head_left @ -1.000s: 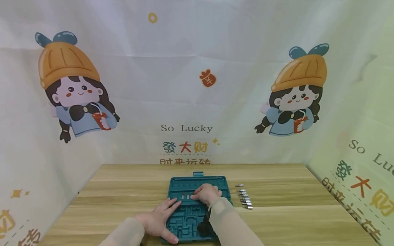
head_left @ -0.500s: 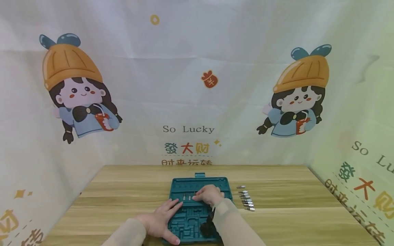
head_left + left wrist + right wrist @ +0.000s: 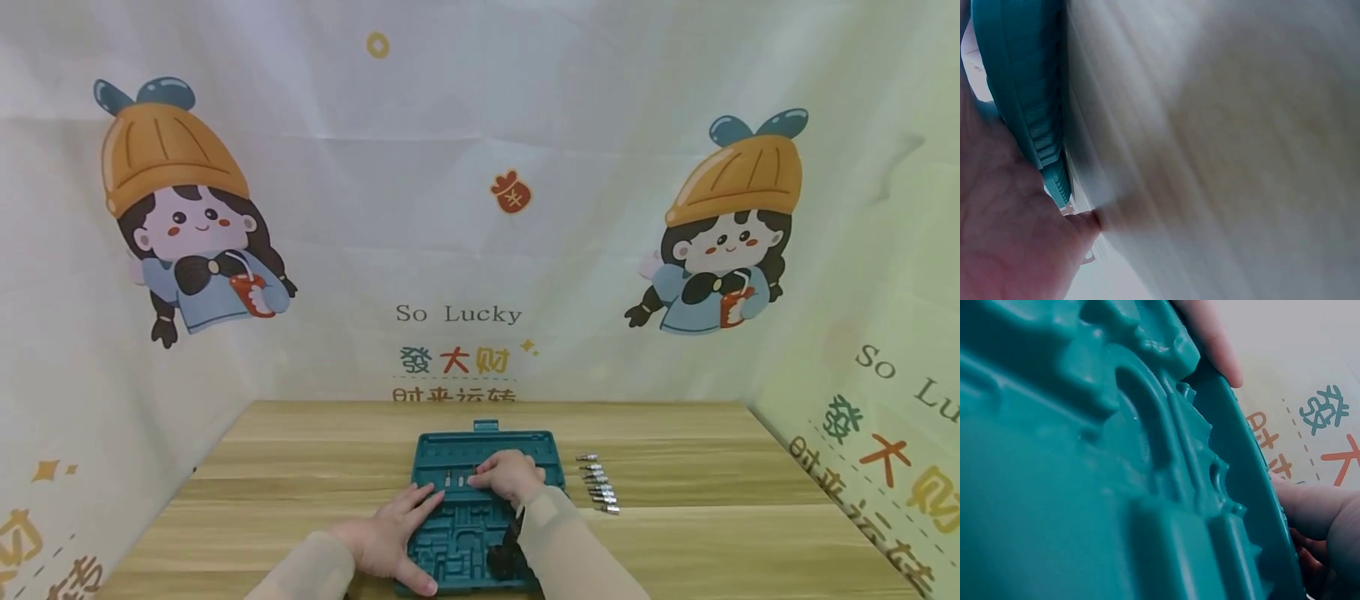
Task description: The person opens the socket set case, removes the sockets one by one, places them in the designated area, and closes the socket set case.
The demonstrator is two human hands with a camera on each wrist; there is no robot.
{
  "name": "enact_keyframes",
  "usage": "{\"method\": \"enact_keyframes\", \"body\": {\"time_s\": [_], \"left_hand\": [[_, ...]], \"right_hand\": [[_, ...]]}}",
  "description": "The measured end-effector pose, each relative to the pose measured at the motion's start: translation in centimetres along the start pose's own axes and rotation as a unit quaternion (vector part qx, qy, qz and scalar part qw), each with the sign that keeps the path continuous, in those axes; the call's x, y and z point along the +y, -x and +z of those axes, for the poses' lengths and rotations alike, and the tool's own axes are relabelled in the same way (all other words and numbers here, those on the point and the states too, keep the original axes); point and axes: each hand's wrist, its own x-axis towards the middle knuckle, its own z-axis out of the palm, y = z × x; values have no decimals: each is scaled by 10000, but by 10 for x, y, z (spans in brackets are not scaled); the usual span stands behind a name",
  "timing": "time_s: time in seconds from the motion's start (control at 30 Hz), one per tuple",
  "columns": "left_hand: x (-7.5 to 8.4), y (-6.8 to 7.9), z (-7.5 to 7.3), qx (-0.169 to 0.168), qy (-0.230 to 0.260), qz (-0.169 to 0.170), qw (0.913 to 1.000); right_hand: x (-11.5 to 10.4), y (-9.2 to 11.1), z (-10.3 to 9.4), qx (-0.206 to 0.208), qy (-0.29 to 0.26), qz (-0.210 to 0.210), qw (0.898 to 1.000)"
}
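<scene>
A teal moulded case (image 3: pixel 450 454) lies unfolded on the wooden table. My left hand (image 3: pixel 393 533) is spread over its left edge, fingers near the hinge and thumb at the front corner. In the left wrist view the palm (image 3: pixel 1010 212) lies against the case's side (image 3: pixel 1022 75). My right hand (image 3: pixel 512 475) is over the far half, thumb and forefinger pinching a small socket bit mostly hidden by the fingertips. Left of those fingertips, two small socket bits (image 3: pixel 454 480) stand in the case. The right wrist view shows the right hand (image 3: pixel 1329 512) behind the moulded recesses (image 3: pixel 1147 487).
Several silver socket bits (image 3: pixel 597 483) lie in a column on the table (image 3: pixel 675 467) right of the case. A black wrist camera (image 3: pixel 504 560) hangs under the right wrist, over the near half. A printed cloth (image 3: pixel 450 208) backs the table.
The head view has shifted slightly. Both hands keep their places on the case, and the socket bits on the table stay as they were.
</scene>
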Motion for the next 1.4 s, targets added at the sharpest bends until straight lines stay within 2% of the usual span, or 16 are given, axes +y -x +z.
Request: {"method": "enact_keyframes", "body": {"time_s": [0.2, 0.37, 0.63, 0.73, 1.03, 1.4], "left_hand": [[1, 1, 0, 27, -2, 14, 10000], [5, 2, -1, 24, -79, -16, 10000], [8, 3, -1, 86, -121, -59, 9999], [6, 2, 0, 102, -98, -57, 9999], [5, 0, 1, 157, -111, 6, 9998], [-1, 1, 1, 115, 100, 98, 9998]], "right_hand": [[-1, 1, 1, 119, -192, 23, 9997], [0, -1, -2, 79, -189, -171, 9996], [5, -4, -8, -488, -974, -642, 9920], [6, -4, -12, -569, -1158, -764, 9887], [17, -2, -33, -653, -1056, -1037, 9868], [34, 6, -72, -624, -807, -1136, 9883]]}}
